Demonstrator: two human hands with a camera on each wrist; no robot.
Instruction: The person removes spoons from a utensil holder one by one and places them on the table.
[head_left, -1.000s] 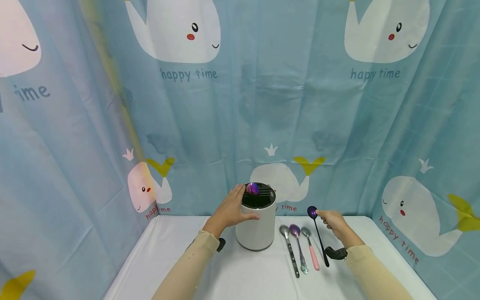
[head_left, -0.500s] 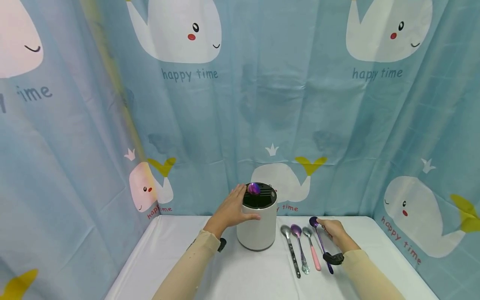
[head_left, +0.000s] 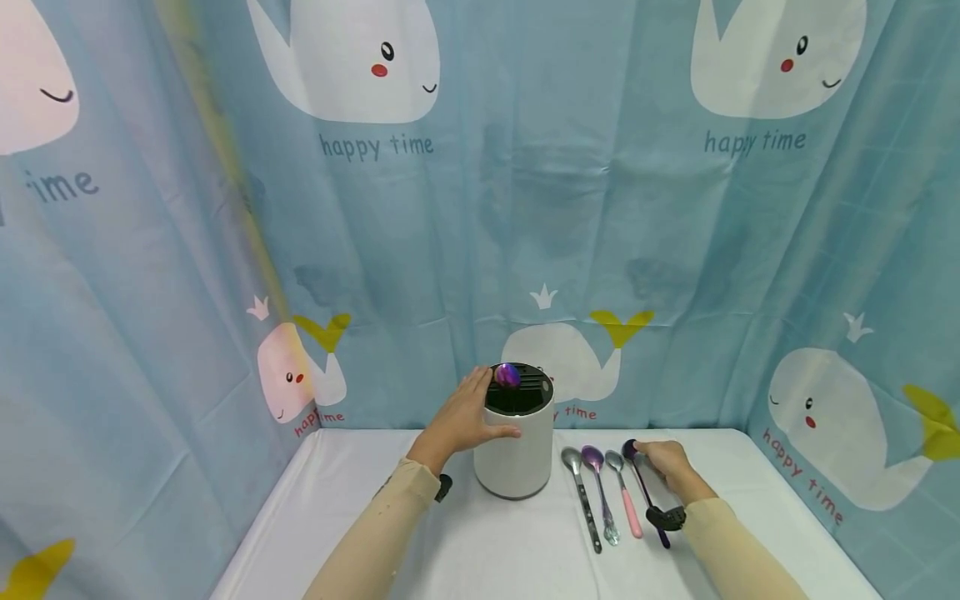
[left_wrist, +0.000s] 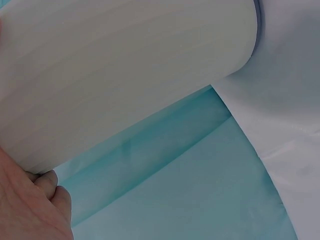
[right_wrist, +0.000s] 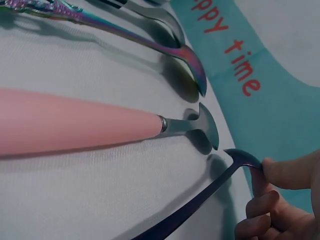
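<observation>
A white cylindrical utensil holder (head_left: 513, 458) with a black slotted top stands upright on the table. My left hand (head_left: 465, 421) grips its upper left side, thumb across the front and fingers at the far rim. The bowl of an iridescent purple spoon (head_left: 507, 375) shows at the holder's top. On the right, my right hand (head_left: 670, 464) pinches a long dark purple spoon (right_wrist: 197, 202) at its bowl, between thumb and finger. That spoon slants over the white cloth, bowl toward the back, its handle partly hidden behind the wrist strap in the head view.
Left of the held spoon lie a pink-handled spoon (head_left: 632, 512), a purple spoon with an ornate clear-looking handle (head_left: 593, 457) and a grey spoon with a dark patterned handle (head_left: 572, 460), side by side. A blue whale-print curtain (head_left: 480, 250) surrounds the white table (head_left: 337, 500).
My right hand has brought the dark purple spoon down and slightly nearer, in line with the other spoons. My left hand has stayed on the holder.
</observation>
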